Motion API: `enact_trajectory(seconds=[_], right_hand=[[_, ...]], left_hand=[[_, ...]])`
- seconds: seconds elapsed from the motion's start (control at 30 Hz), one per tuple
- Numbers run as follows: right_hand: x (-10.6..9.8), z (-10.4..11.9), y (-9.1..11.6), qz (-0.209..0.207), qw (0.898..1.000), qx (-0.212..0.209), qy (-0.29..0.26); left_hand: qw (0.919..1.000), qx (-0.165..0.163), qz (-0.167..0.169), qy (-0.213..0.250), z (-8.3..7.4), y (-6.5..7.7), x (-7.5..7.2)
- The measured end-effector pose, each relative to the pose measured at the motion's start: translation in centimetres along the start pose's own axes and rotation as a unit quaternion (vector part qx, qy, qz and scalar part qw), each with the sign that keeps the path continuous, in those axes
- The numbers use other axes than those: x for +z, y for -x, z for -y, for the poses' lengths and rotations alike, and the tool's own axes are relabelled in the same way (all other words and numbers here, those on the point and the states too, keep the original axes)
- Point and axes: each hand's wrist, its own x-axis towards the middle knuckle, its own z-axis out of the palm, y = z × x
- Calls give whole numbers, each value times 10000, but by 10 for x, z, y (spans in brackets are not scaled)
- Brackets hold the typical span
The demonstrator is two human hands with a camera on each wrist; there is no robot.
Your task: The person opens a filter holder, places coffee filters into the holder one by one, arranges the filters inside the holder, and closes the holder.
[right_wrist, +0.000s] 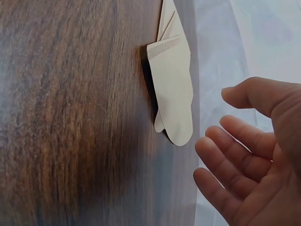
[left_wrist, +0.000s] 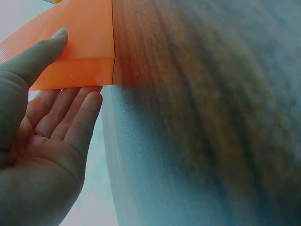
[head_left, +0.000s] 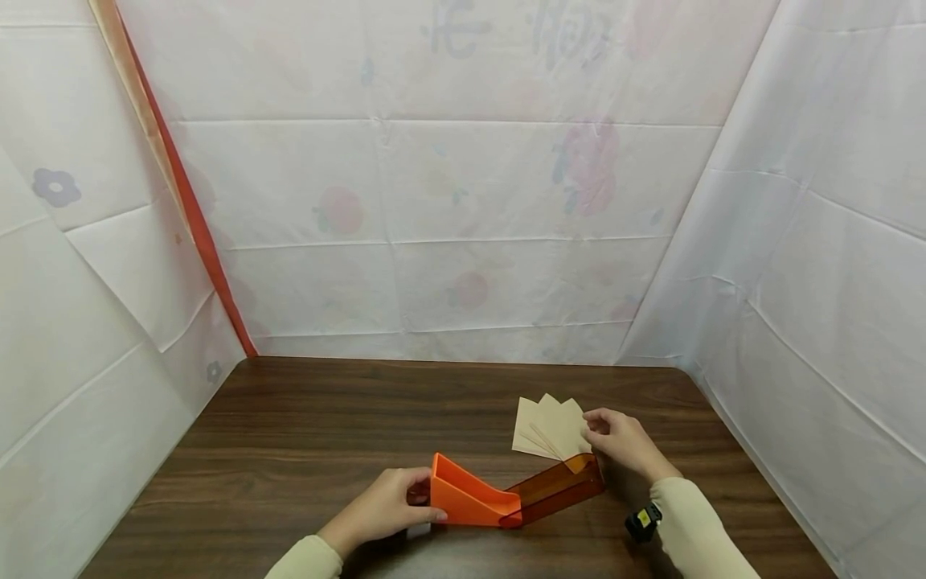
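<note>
An orange coffee filter holder (head_left: 470,503) lies on the table, its see-through brown lid (head_left: 560,490) swung out to the right. At the holder's left end, my left hand (head_left: 387,503) grips it; in the left wrist view the thumb (left_wrist: 51,44) presses one face while the fingers sit on the opposite side. Several cream paper coffee filters (head_left: 550,426) are fanned out behind the lid. My right hand (head_left: 625,441) hovers at their right edge. In the right wrist view, that hand's thumb and fingers stand apart from the filters (right_wrist: 174,89) and hold nothing.
A small black device with a yellow label (head_left: 642,521) is worn at the right wrist. The dark wood-grain table (head_left: 325,410) is walled by white printed cloth (head_left: 448,201) at the back and sides. An orange-red strip (head_left: 195,209) runs down the left corner.
</note>
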Motion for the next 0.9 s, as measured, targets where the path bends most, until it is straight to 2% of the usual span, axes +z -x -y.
enact_trajectory(seconds=[0.43, 0.67, 0.9], right_hand=[[6, -6, -18, 249, 9988, 300, 310], [9, -11, -31, 229, 9976, 488, 438], [8, -11, -32, 439, 9949, 716, 550]], left_hand=[[10000, 34, -82, -26, 1, -1, 2], [10000, 4, -76, -18, 2, -2, 1], [10000, -6, -66, -7, -1, -2, 1]])
